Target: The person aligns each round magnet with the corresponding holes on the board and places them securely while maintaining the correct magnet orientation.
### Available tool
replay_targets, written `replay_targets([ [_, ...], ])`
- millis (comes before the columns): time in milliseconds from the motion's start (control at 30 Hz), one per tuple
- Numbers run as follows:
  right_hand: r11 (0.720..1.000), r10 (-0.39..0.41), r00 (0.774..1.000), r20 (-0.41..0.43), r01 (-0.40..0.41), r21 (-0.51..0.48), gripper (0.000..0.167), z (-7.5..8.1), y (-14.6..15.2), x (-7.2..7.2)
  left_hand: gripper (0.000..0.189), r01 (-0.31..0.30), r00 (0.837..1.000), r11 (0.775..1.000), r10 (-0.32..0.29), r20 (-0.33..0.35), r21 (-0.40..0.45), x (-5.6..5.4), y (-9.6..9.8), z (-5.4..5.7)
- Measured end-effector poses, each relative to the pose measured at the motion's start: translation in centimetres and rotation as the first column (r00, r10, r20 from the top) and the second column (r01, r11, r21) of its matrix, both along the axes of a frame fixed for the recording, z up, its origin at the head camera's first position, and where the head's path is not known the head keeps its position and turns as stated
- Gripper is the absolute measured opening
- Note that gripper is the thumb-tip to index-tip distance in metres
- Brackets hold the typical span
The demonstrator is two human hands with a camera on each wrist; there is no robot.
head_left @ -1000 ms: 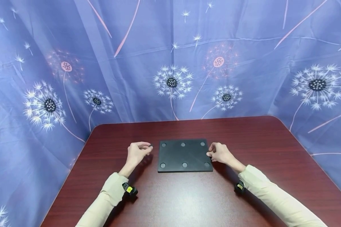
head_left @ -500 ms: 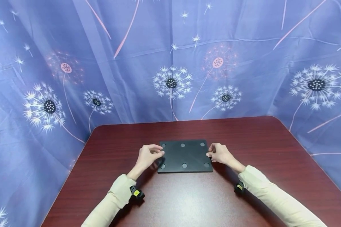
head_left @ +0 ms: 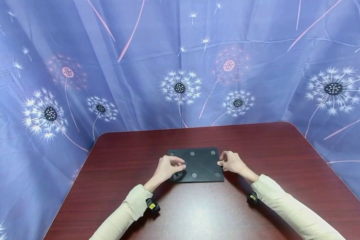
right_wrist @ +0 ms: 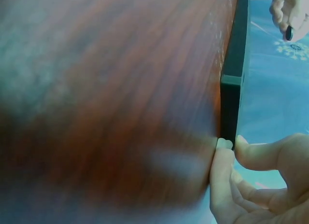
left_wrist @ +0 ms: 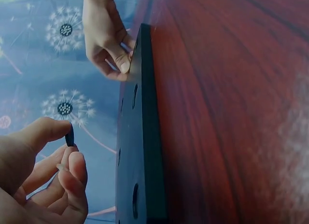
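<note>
A flat black rectangular board (head_left: 202,165) lies on the table, with several round grey recesses along its long sides. Above its left half, my left hand (head_left: 167,168) pinches a small thin black disc (left_wrist: 70,135) between thumb and fingertips; the disc hangs clear of the board in the left wrist view. At the board's right edge, my right hand (head_left: 231,162) grips the rim. The right wrist view has its thumb on the top face and a finger (right_wrist: 223,159) at the side and underneath. My left hand hides part of the board's left side.
Dark red wooden table (head_left: 258,143) extends around the board on every side. A blue curtain (head_left: 144,83) with dandelion prints hangs behind it and along both sides. Both wrists carry a black strapped device (head_left: 153,206).
My left hand has moved right with the disc, from beside the board to above its left half. My right hand keeps its grip on the right edge, and the board stays put.
</note>
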State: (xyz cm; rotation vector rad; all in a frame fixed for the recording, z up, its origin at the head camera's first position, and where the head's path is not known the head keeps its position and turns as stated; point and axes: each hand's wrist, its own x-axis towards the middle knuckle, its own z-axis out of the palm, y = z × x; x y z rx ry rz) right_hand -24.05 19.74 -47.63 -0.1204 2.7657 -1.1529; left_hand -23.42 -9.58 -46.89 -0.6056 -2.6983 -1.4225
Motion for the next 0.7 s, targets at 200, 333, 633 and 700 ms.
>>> replay_targets([
  [200,1.0,-0.002,1.0,-0.016,0.001,-0.012,0.014,-0.2,0.1,-0.1,0.018,0.026,1.0,1.0,-0.026,0.012,-0.011,0.4,0.8,-0.1],
  [333,1.0,-0.004,1.0,-0.005,0.004,-0.014,0.014,-0.2,0.1,0.0,0.018,0.072,0.997,0.997,-0.072,-0.002,-0.029,0.5,1.5,-0.3],
  [633,1.0,-0.011,1.0,-0.003,0.011,-0.007,0.014,0.0,0.0,0.0,0.022,0.155,0.988,0.987,-0.155,0.004,-0.04,0.6,3.4,-0.4],
  [700,1.0,-0.01,1.0,-0.005,0.01,-0.002,0.014,0.1,0.0,0.0,0.021,0.157,0.988,0.987,-0.157,0.011,-0.037,0.6,3.7,-0.4],
])
